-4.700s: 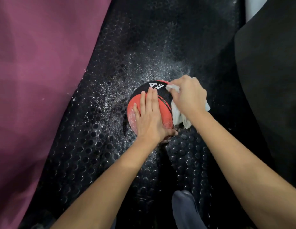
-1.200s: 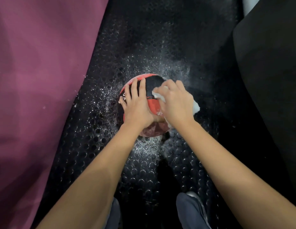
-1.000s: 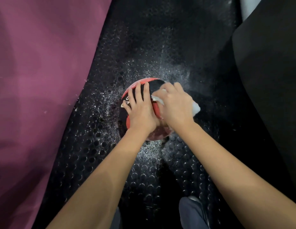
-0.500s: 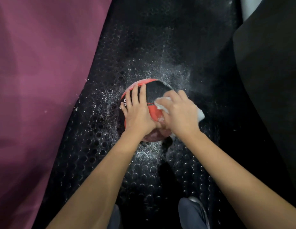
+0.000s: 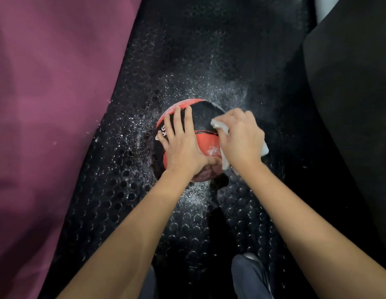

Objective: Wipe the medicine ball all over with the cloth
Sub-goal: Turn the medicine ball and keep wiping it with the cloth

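Black studded rubber flooring [image 5: 187,61] lies under everything, dusted with white powder [image 5: 131,126] around the medicine ball [image 5: 200,117], which sits on the floor straight ahead of you between a purple mat [image 5: 47,104] and a dark padded surface [image 5: 349,104].

Your left hand [image 5: 183,147] lies flat on top of the ball, fingers straight and spread, pressing down without gripping. Your right hand [image 5: 241,139] is curled around the bunched white cloth [image 5: 220,126], holding it against the ball's right side; a corner of cloth pokes out ahead of your fingers and more trails behind your palm.

White residue [image 5: 213,151] shows on the red panel just inside your right thumb, so drag the cloth inward across that patch toward your left palm. Keep the wad pressed firmly so the fabric, not your knuckles, meets the surface. Since the ball looks likely to roll under sideways pressure, keep steady downward weight with the flat hand. The area under your left palm and the underside on the floor are hidden and probably unwiped, so expect to turn the ball toward you afterwards and work those faces too.
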Tool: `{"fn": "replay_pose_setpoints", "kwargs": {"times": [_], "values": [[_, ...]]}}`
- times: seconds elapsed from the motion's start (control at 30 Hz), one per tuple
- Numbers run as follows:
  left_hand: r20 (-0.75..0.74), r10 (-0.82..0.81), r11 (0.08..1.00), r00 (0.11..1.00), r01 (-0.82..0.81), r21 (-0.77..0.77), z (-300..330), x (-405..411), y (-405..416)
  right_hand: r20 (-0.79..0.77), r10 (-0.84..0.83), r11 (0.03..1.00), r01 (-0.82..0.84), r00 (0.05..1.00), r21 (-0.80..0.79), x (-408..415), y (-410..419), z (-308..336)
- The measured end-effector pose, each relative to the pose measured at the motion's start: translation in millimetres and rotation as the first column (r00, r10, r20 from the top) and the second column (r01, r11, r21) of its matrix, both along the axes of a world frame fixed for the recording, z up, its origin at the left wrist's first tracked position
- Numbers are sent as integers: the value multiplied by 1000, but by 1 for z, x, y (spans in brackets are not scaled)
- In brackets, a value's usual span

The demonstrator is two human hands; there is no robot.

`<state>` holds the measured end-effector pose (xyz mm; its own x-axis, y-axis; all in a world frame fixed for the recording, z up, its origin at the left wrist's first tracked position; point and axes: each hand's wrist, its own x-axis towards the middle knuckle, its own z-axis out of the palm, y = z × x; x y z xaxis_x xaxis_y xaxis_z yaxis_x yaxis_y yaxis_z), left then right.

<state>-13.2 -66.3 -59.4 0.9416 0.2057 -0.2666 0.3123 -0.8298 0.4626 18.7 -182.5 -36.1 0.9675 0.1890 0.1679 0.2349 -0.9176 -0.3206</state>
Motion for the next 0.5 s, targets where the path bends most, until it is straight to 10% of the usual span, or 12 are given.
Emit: {"fn": "replay_pose_setpoints", "kwargs": {"times": [0.5], "values": [[45,2,1000,999,-3,30,0,-5,1,-3,36,999,-36,999,38,-20,4,-3]]}}
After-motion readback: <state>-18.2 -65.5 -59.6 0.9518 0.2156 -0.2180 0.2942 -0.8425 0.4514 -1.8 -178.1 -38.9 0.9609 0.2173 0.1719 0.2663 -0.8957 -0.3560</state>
